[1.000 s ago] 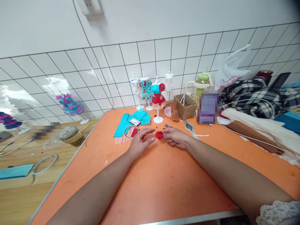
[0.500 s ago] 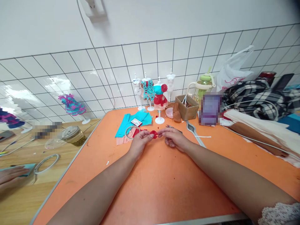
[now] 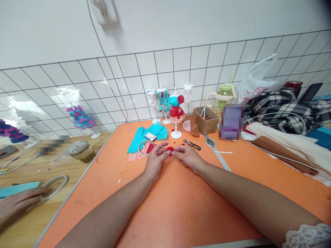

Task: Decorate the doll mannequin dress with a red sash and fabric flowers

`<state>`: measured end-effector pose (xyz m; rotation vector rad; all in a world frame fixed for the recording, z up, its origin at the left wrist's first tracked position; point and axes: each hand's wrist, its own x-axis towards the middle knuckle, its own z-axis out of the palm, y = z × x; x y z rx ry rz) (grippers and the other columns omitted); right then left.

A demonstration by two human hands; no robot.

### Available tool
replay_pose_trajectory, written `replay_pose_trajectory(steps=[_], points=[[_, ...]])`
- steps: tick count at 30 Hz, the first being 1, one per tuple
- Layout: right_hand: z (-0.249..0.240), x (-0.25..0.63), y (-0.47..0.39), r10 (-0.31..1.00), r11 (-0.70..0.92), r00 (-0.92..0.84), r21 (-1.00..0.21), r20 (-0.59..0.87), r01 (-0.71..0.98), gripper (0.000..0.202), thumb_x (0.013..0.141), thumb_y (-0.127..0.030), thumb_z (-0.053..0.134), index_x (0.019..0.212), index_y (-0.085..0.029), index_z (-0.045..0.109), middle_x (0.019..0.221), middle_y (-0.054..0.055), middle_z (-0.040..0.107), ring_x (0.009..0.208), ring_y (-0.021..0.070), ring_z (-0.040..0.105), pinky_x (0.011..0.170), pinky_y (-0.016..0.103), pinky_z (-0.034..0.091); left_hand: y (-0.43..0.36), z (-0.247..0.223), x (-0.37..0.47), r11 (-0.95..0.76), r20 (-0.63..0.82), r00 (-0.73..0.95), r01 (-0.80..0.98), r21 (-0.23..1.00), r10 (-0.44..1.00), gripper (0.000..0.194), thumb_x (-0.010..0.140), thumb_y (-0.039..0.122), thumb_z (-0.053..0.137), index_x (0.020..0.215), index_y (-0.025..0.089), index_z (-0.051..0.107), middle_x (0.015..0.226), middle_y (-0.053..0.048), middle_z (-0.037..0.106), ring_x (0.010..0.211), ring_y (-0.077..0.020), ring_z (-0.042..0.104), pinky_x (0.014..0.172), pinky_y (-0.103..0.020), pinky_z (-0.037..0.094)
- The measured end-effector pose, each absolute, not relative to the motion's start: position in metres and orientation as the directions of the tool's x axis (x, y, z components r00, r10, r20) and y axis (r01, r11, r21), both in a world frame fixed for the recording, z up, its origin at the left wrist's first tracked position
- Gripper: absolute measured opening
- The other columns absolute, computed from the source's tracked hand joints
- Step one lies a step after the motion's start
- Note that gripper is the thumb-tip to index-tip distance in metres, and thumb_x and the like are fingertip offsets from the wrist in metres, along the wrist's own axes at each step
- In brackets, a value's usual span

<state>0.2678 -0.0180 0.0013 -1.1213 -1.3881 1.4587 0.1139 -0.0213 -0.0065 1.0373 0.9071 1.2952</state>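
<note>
Over the orange table [image 3: 160,196], a small pleated red rosette [image 3: 170,151] is pinched between both hands. My left hand [image 3: 156,159] grips its left side with thumb and fingers. On the right side, the fingertips of my right hand [image 3: 188,156] close on its edge. Small black snips [image 3: 191,144] lie just behind my right hand. Behind my left hand are a white hoop [image 3: 140,147], turquoise cloth [image 3: 136,140] and a small white box [image 3: 150,136]. Beyond stands a mini dress form [image 3: 177,113] in turquoise and red with a red rosette at its shoulder.
More small dress forms [image 3: 163,101] stand by the tiled wall. At the right are a cardboard box [image 3: 210,124], a green-lidded bottle [image 3: 225,96] and piled cloth [image 3: 279,106]. Another person's hand [image 3: 22,203] is at the wooden table [image 3: 62,199] on the left.
My right hand has moved in onto the rosette, uncovering the snips behind it. The other person's hand has moved right, to the hoop on the wooden table.
</note>
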Motion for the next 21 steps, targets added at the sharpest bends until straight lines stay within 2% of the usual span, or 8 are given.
replay_pose_trajectory(steps=[2,5,9,11,16,18,21], points=[[0.0035,0.2695,-0.0183,0.947,-0.098,-0.302,-0.994,-0.106,0.041,0.026,0.071,-0.041,0.064,0.081,-0.017,0.059,0.054,-0.008,0.044,0.04,0.0043,0.032,0.038,0.019,0.021,-0.0209,-0.0057,0.1133,0.007,0.025,0.098,-0.313,0.95,0.995,0.043,0.066,0.022,0.076,0.106,0.02,0.061,0.08,0.0,0.068,0.076,-0.0111,0.062,0.077,-0.024,0.045],[0.0038,0.2721,-0.0168,0.946,-0.112,-0.301,-0.993,-0.121,0.045,0.026,0.073,-0.04,0.061,0.089,-0.02,0.057,0.063,-0.006,0.049,0.041,0.005,0.036,0.037,0.019,0.023,-0.0191,-0.007,0.112,0.012,0.016,0.099,-0.273,0.962,0.995,0.043,0.066,0.025,0.076,0.106,0.02,0.061,0.082,-0.001,0.068,0.077,-0.0123,0.063,0.076,-0.025,0.046],[-0.0023,0.2727,-0.0123,0.977,0.07,-0.208,-0.995,0.053,0.073,0.022,0.071,-0.037,0.063,0.083,-0.019,0.059,0.074,-0.002,0.057,0.056,0.0085,0.048,0.05,0.02,0.037,-0.0182,-0.0107,0.1116,0.021,0.004,0.136,-0.185,0.983,0.991,0.031,0.064,0.026,0.077,0.092,0.016,0.067,0.084,-0.004,0.07,0.078,-0.0153,0.064,0.078,-0.028,0.046],[-0.0049,0.2726,-0.0103,0.977,0.123,-0.187,-0.986,0.101,0.111,0.018,0.071,-0.034,0.063,0.078,-0.017,0.06,0.073,0.0,0.059,0.064,0.0111,0.052,0.059,0.023,0.041,-0.019,-0.0112,0.1116,0.05,-0.017,0.158,-0.205,0.977,0.987,0.026,0.064,0.026,0.076,0.087,0.015,0.069,0.084,-0.005,0.071,0.078,-0.0162,0.064,0.078,-0.029,0.047],[-0.0027,0.2744,-0.0099,0.979,0.151,-0.171,-0.956,0.109,0.252,0.014,0.072,-0.031,0.061,0.077,-0.017,0.061,0.074,-0.001,0.061,0.062,0.0105,0.051,0.06,0.023,0.04,-0.0211,-0.0059,0.11,0.091,-0.027,0.21,-0.3,0.95,0.977,0.033,0.071,0.033,0.071,0.1,0.017,0.069,0.094,-0.007,0.071,0.087,-0.0187,0.064,0.082,-0.031,0.047],[-0.0009,0.2756,-0.0105,0.972,0.176,-0.205,-0.94,0.119,0.291,0.015,0.072,-0.03,0.061,0.078,-0.017,0.063,0.076,0.0,0.062,0.062,0.0102,0.051,0.059,0.023,0.039,-0.0208,-0.0045,0.1097,0.074,-0.029,0.204,-0.215,0.974,0.979,0.034,0.069,0.033,0.073,0.099,0.017,0.069,0.089,-0.006,0.071,0.083,-0.0179,0.064,0.081,-0.031,0.047],[0.0003,0.2763,-0.0114,0.973,0.169,-0.203,-0.933,0.108,0.317,0.015,0.072,-0.03,0.063,0.079,-0.017,0.067,0.074,0.0,0.064,0.06,0.01,0.051,0.056,0.022,0.038,-0.0197,-0.0059,0.1104,0.059,-0.045,0.138,-0.097,0.994,0.989,0.027,0.064,0.032,0.077,0.085,0.014,0.071,0.077,-0.004,0.07,0.073,-0.0158,0.063,0.075,-0.029,0.048]])
